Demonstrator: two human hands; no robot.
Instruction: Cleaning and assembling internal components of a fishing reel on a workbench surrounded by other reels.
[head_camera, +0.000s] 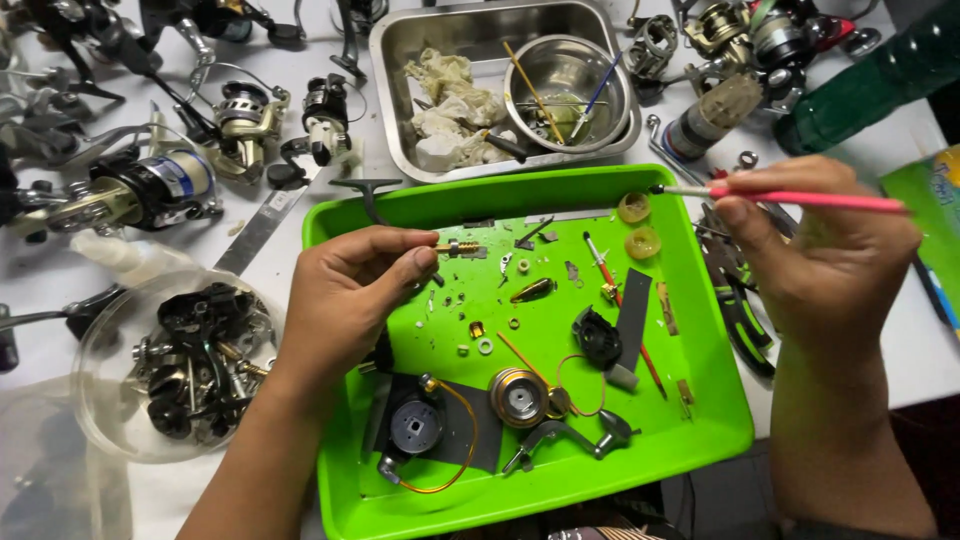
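A: Biggest item first. What is sitting in the middle?

B: A green tray (720, 400) is lying on the white table (290, 90), loaded with small reel parts: a black housing with a gold wire loop (415, 427), a gold spool (519, 397), a black cover piece (598, 337).

A: And behind it?

B: A steel pan (400, 50) is holding crumpled rags (450, 110) and a steel bowl (568, 92). Assembled fishing reels (150, 185) are lying at the left, and a clear round dish (100, 340) of dark parts is standing just beside the tray's left wall.

A: Hands?

B: The left hand (345, 295) is hovering over the tray's left part, thumb and forefinger pressing together and pinching a small brass pinion shaft (462, 247), which is pointing right, above the tray floor. The other fingers are curling under.

A: The right one?

B: The right hand (825, 250) is hanging over the tray's right edge, thumb and fingertips pinching a pink-handled brush (800, 198). Its tip is pointing left, ending just beside two yellowish washers (640, 225) near the tray's far wall.
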